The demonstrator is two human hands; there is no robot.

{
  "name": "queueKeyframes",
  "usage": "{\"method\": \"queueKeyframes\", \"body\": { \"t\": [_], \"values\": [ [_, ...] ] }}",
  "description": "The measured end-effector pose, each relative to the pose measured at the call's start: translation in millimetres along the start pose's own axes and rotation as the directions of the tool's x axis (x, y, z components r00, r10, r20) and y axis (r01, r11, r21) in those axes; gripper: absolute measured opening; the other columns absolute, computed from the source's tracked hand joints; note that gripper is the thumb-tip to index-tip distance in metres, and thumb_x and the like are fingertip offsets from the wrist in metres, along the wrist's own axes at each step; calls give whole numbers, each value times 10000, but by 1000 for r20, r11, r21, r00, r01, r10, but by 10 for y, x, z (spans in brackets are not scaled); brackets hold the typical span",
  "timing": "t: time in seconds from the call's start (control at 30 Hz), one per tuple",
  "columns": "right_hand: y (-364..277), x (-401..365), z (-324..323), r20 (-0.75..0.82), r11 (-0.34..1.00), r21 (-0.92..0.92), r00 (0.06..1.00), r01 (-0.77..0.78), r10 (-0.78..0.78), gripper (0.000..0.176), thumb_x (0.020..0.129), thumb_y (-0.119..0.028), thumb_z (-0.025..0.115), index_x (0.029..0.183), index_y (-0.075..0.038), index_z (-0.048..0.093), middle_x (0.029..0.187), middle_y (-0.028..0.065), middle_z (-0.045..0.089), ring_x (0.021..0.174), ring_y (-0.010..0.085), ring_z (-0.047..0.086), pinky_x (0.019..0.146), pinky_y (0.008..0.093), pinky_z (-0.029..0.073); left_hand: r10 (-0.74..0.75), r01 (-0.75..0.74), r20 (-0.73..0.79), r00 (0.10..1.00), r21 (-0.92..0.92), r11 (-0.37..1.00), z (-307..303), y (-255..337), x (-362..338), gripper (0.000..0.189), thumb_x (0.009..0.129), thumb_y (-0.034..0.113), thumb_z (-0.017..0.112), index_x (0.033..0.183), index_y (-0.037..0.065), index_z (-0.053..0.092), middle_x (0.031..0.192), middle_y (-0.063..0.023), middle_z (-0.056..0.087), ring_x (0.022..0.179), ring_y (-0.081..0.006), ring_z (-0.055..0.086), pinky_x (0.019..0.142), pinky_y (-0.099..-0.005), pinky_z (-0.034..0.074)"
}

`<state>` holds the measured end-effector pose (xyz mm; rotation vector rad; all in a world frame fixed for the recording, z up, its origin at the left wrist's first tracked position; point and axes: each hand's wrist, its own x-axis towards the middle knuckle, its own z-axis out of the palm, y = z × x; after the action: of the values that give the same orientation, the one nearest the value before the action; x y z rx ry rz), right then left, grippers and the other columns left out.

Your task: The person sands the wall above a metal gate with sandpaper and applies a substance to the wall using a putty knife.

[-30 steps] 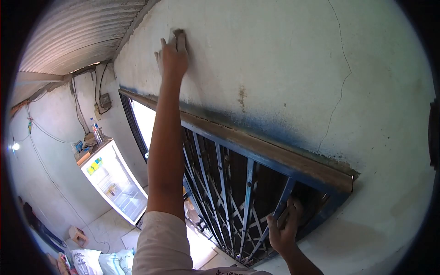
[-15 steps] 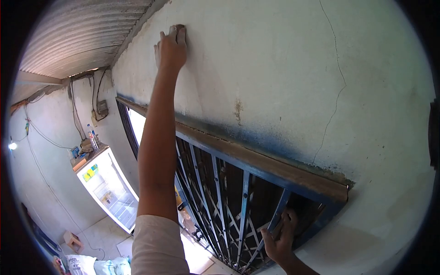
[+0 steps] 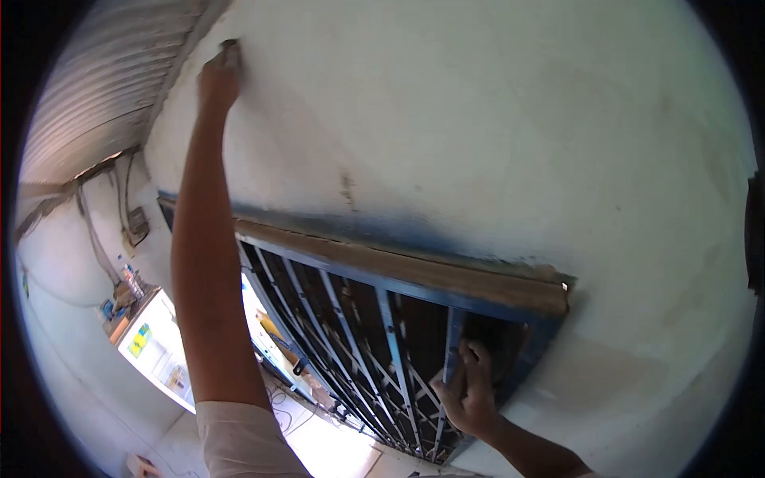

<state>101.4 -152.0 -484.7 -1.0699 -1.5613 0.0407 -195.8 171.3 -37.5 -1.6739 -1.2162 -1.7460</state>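
Observation:
My left hand (image 3: pixel 221 73) reaches high up against the pale plastered wall (image 3: pixel 446 111), its arm stretched across the left of the view. Its fingers are closed on a small dark piece (image 3: pixel 230 44) pressed to the wall; blur hides what kind it is. Lower right, my right hand (image 3: pixel 470 390) has its fingers curled round an upright bar of the blue folding metal gate (image 3: pixel 390 327), near the gate's upper right corner. The thumb lies on the near side of the bar.
A brown dusty lintel (image 3: pixel 414 271) runs above the gate, with blue paint smears on the wall over it. Corrugated roofing (image 3: pixel 111 88) slopes at upper left. A lit display fridge (image 3: pixel 155 342) with bottles on top and a wall switch box (image 3: pixel 139 221) are at left.
The view has swung to the right and blurred. My left hand appears further left in the picture, still at the wall. My right hand keeps its hold on the gate bar.

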Motion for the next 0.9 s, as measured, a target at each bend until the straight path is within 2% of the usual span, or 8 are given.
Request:
{"method": "queueKeyframes", "body": {
  "t": [0.17,0.27,0.43,0.5,0.67,0.77,0.83,0.9],
  "values": [
    [-16,-77,-23,27,998,13,998,-57,56,743,845,-150,727,1442,58,337,1425,304,319,1282,444,429,1033,442,393,-20,20,-2,1000,5,1000,-60,179,-538,521,997,486,383,1236,110,654,1154,-234,656,1125,-418,591,952,-461,455],
    [65,-179,19,47,998,55,999,-30,28,756,866,-148,711,1467,46,296,1498,326,241,1372,473,345,1076,460,376,144,-150,-96,985,-54,987,25,95,-826,532,997,476,405,1215,60,655,1130,-258,655,1098,-424,600,932,-463,461],
    [97,-244,7,70,994,111,998,1,-9,749,911,-165,660,1487,43,229,1537,340,173,1421,479,261,1122,472,336,-39,37,49,998,30,999,-98,254,-1339,566,997,461,441,1155,-39,655,1086,-327,638,1069,-469,597,934,-498,448],
    [93,-246,-10,77,989,149,997,0,-12,747,914,-168,655,1489,42,226,1543,344,151,1426,479,248,1126,472,331,5,-8,46,999,76,997,-111,230,-1519,566,1000,458,437,1170,-38,649,1091,-341,629,1075,-476,592,941,-499,446],
    [85,-300,-101,155,986,159,987,-59,34,768,914,-166,653,1507,22,203,1563,310,141,1423,466,263,1120,467,350,8,5,168,986,-78,997,-403,570,-2050,486,1016,368,450,1227,-34,622,1142,-311,635,1072,-423,624,932,-422,465],
    [38,-369,-194,135,1000,15,991,-8,6,744,872,-117,611,1516,-35,246,1543,304,218,1190,462,551,838,390,579,73,-39,179,981,-185,982,-417,441,-2172,467,1016,355,475,1214,-41,625,1106,-229,683,1004,-328,660,903,-372,478],
    [-1,-460,-293,148,997,68,988,34,-44,756,849,-82,617,1517,-54,263,1528,286,262,1188,441,560,861,387,566,-139,233,273,952,-349,908,-567,420,-2224,467,1014,357,493,1217,-44,622,1074,-162,683,986,-248,641,900,-338,475],
    [-14,-538,-392,154,988,138,984,71,-92,764,840,-63,644,1511,-54,279,1505,265,310,1219,419,538,912,390,524,-279,439,354,893,-540,718,-807,578,-2373,473,1006,367,530,1235,-39,611,1060,-84,656,1007,-151,591,914,-293,463]
  ]
}}
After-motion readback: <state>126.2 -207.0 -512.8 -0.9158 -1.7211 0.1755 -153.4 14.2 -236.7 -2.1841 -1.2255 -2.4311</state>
